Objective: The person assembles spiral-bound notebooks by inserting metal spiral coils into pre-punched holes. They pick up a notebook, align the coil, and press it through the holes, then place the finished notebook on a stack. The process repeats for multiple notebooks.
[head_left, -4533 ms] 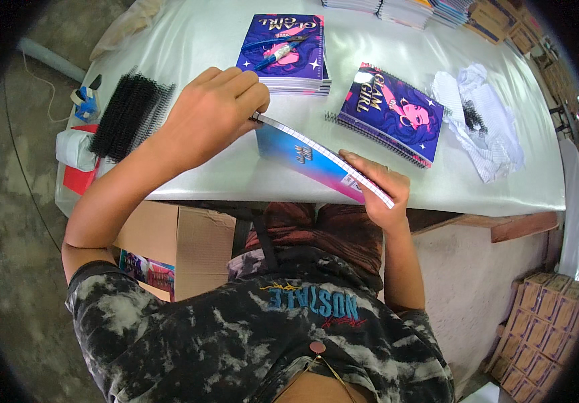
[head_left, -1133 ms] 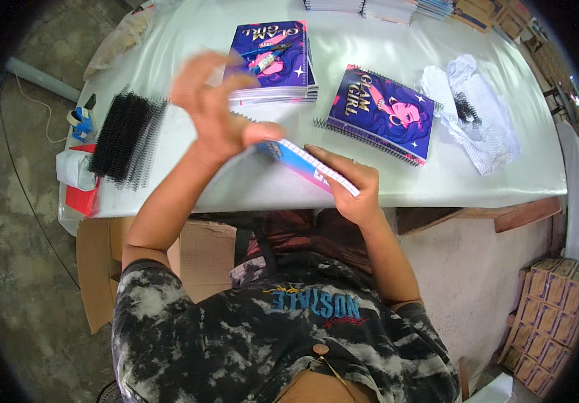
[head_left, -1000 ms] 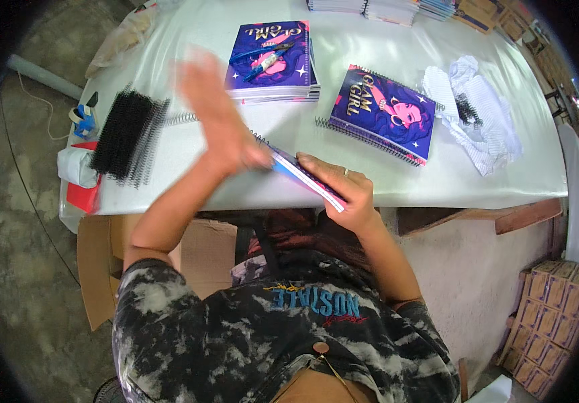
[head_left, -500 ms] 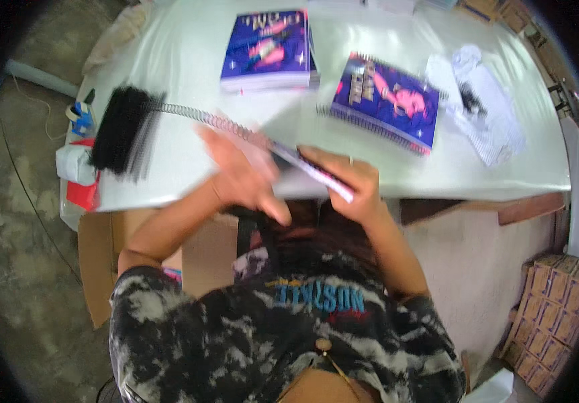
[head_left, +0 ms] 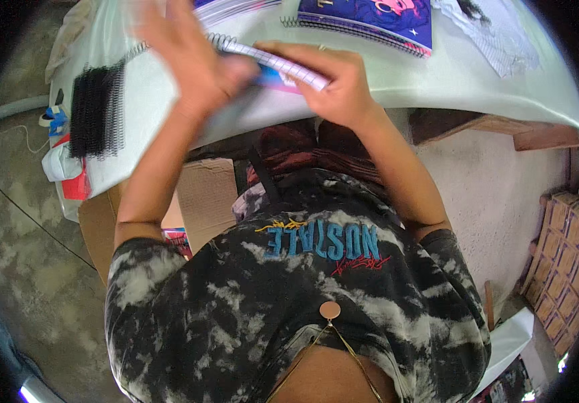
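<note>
My right hand (head_left: pixel 343 84) is closed around a notebook (head_left: pixel 288 64), which I hold tilted above the table's near side, with white page edges facing up. A dark spiral binding coil (head_left: pixel 221 40) runs along the notebook's edge and extends left behind my left hand. Blurred by motion, my left hand (head_left: pixel 192 64) is beside the coil with its fingers stretched out; whether its palm touches the coil is hidden. Further left lies a pile of black spiral coils (head_left: pixel 98 111). A purple spiral-bound notebook (head_left: pixel 370 20) lies beyond my right hand.
A stack of notebooks (head_left: pixel 235 8) sits at the far edge of view. A pale cloth (head_left: pixel 494 40) lies on the right of the white-covered table (head_left: pixel 464 84). Blue tape (head_left: pixel 54 119) and a white bundle (head_left: pixel 61 163) are at the left edge. A cardboard box (head_left: pixel 209 195) stands below.
The view has shifted, so the table appears higher up. My left hand has moved up and outward along the coil, fingers extended. My right hand keeps its hold on the notebook.
</note>
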A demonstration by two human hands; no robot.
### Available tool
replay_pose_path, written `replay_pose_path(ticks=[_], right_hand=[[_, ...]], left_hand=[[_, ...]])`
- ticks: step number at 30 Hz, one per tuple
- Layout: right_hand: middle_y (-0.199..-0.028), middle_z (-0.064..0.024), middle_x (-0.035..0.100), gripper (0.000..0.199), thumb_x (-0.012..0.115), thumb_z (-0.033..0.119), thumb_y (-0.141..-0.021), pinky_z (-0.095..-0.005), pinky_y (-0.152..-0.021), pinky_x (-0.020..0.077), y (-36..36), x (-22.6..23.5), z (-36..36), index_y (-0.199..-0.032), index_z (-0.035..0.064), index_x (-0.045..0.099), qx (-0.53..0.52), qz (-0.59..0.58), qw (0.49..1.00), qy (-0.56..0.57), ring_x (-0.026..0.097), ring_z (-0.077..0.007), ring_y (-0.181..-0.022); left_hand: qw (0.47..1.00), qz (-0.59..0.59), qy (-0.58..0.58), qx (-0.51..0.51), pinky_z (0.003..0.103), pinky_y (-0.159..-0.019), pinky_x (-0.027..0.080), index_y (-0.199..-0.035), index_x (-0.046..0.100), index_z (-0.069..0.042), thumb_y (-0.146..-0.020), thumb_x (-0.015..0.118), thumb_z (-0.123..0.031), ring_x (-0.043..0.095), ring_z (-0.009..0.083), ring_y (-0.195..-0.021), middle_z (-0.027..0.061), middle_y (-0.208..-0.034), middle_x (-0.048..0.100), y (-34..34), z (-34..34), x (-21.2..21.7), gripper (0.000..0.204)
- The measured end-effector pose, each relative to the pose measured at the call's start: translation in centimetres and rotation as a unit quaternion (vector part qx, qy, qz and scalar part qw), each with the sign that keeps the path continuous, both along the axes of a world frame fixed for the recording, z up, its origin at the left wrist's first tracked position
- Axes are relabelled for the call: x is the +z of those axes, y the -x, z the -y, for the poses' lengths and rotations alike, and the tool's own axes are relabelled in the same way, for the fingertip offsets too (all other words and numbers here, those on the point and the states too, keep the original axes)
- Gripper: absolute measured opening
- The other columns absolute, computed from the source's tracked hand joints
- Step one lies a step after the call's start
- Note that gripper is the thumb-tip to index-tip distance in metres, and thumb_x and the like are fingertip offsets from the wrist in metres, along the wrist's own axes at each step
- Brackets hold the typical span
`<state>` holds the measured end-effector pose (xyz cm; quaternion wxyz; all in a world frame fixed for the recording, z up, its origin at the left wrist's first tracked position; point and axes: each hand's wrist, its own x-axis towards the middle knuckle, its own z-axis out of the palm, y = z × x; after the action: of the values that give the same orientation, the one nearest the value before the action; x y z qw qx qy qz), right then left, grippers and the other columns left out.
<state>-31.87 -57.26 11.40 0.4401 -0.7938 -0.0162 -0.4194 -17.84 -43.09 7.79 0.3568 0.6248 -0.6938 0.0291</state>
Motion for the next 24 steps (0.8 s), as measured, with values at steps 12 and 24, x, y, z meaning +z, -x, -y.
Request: replay_pose_path(ticks=[12, 24], right_hand=[[-0.103, -0.0088, 0.065, 0.036, 0.063, -0.001, -0.073, -0.0280, -0.077, 0.0511, -0.1, -0.3, 0.5, -0.108, 0.0066, 0.063, -0.005, 0.032, 0.999, -0.025, 0.065, -0.0229, -0.088], [-0.104, -0.0094, 0.065, 0.043, 0.061, -0.001, -0.068, -0.0294, -0.075, 0.0512, -0.2, -0.2, -0.7, -0.111, 0.0076, 0.062, 0.038, -0.013, 0.999, -0.019, 0.065, -0.0239, -0.088]], left_hand=[[0.976, 0.174, 0.127, -0.033, 0.069, -0.093, 0.014, -0.134, 0.025, 0.001, -0.061, 0.050, -0.080, 0.023, 0.0548, -0.119, 0.0286, -0.132, 0.027, 0.8, 1.2, 1.1, 0.111], [0.963, 0.206, 0.170, 0.017, 0.056, -0.103, 0.014, -0.132, 0.025, 0.006, -0.063, 0.049, -0.079, 0.021, 0.0442, -0.127, 0.0292, -0.137, 0.021, 1.6, 0.9, 2.2, 0.113]])
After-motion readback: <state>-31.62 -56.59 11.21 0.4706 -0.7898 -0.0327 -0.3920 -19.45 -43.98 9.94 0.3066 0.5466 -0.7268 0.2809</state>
